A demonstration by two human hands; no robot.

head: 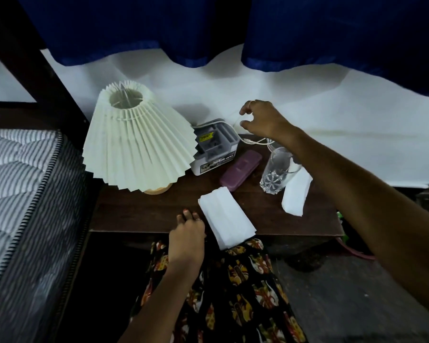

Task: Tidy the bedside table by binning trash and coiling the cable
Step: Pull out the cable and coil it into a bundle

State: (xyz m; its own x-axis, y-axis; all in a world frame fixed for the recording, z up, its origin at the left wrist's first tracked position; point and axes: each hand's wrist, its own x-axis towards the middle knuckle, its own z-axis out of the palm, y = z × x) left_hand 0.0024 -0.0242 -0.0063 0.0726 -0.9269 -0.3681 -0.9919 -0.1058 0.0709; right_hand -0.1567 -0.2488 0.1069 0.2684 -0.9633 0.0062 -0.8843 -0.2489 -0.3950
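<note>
A thin white cable (pixel 254 141) runs along the back of the dark wooden bedside table (pixel 146 211), from a white box-shaped device (pixel 214 149) toward the wall. My right hand (pixel 262 120) reaches over the back of the table with thumb and fingers pinched on a raised loop of that cable. A folded white tissue (pixel 225 216) lies at the front edge and hangs over it. My left hand (pixel 187 233) rests at the front edge just left of that tissue, fingers curled, holding nothing. A second white tissue (pixel 296 194) lies at the right, partly under my right forearm.
A pleated white lamp (pixel 136 137) stands at the table's left. A purple case (pixel 240 169) and a clear glass (pixel 277 170) sit mid-table, the glass right below my right wrist. A mattress (pixel 18 194) borders the left; a blue curtain (pixel 233 28) hangs behind.
</note>
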